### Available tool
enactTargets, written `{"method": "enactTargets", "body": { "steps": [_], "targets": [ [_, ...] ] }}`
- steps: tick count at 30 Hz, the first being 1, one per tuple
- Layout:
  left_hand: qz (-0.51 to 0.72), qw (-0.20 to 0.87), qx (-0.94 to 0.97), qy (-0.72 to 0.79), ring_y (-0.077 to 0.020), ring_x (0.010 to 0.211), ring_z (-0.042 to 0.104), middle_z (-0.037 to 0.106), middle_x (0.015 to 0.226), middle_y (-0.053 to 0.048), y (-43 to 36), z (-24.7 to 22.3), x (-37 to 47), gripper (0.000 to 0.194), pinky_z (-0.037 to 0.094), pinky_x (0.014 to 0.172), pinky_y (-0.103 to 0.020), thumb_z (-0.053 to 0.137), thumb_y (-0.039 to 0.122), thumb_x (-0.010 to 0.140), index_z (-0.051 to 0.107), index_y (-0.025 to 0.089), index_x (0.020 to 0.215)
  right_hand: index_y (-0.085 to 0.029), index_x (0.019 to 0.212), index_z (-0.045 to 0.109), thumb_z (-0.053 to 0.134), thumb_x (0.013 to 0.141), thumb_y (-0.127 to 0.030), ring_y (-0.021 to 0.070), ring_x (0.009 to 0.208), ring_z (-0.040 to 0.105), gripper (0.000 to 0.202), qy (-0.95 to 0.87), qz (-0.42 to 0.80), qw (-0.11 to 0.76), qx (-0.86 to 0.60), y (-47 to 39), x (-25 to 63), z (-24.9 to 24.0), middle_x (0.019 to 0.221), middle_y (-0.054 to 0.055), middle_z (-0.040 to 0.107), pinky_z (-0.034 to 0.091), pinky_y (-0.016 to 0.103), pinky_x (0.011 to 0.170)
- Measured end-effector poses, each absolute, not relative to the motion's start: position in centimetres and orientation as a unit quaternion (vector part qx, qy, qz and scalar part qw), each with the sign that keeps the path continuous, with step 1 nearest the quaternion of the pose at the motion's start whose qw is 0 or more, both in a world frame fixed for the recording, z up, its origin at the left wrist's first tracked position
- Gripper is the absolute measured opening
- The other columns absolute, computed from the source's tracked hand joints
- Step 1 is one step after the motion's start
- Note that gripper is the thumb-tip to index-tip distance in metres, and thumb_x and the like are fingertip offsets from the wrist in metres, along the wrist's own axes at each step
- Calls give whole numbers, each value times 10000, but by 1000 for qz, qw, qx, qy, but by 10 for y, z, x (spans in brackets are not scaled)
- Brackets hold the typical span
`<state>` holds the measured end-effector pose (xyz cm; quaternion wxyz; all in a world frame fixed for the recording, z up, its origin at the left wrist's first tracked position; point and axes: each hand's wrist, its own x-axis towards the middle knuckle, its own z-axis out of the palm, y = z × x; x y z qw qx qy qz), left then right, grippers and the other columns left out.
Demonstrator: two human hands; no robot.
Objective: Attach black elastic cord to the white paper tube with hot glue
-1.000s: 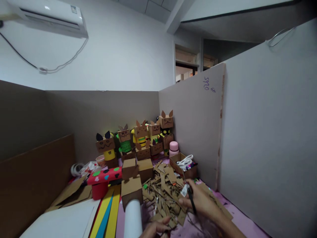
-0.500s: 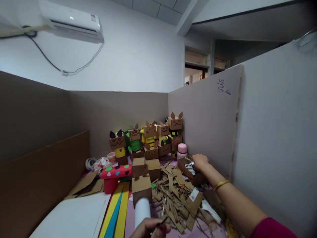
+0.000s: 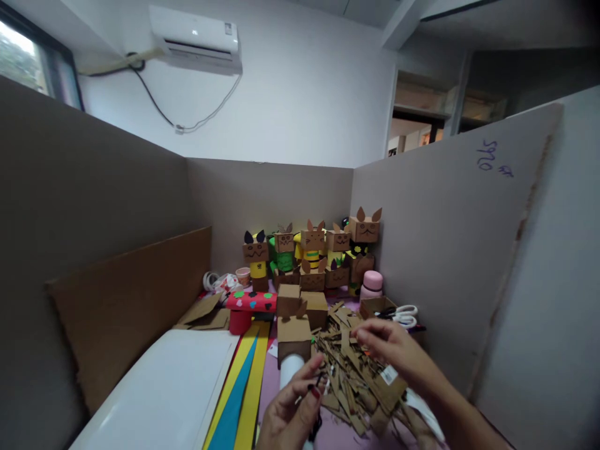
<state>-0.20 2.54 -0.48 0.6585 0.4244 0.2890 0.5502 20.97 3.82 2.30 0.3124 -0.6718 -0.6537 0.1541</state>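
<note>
The left hand [image 3: 293,409] pinches a small dark piece [image 3: 319,379] between thumb and fingers, so the piece lies at its fingertips, to the left of and nearer than the right hand [image 3: 396,344]. The right hand hangs with fingers loosely bent and thumb close to the forefinger; whether anything small sits between them, I cannot tell. Scraps [image 3: 344,369] spread beneath the right hand and to the right of the left. Just beyond the left hand is a white tube [image 3: 291,367] with a box [image 3: 294,334] at its far end. Scissors [image 3: 405,314] lie just past the right hand; yellow strips [image 3: 246,400] run left of the left hand.
</note>
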Motion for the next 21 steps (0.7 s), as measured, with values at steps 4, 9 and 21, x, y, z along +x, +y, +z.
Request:
{"method": "enactTargets", "body": {
  "steps": [4,9,21],
  "targets": [
    [572,682,373,262,-359,1242,452,523,1345,-148,22,-3,-3,275,300,1053,-467,824,439,530,748,192,626,-227,1073,648,476,855,-545,172,767,603,423,-655,365,439,-495,0,148,1,963,65,665,481,263,628],
    [564,665,393,290,-371,1281,391,479,1391,-119,17,0,-2,279,215,1089,-479,823,449,525,756,198,627,-244,1035,656,669,707,-555,195,893,554,452,-586,569,501,-285,-5,117,-6,942,42,624,399,327,868],
    [594,697,268,301,-33,411,505,691,540,2,16,5,2,324,408,435,-115,892,366,399,720,154,574,-167,685,516,522,733,-696,56,449,339,532,-548,581,456,-392,-7,132,-6,521,-56,410,224,177,438]
  ]
}}
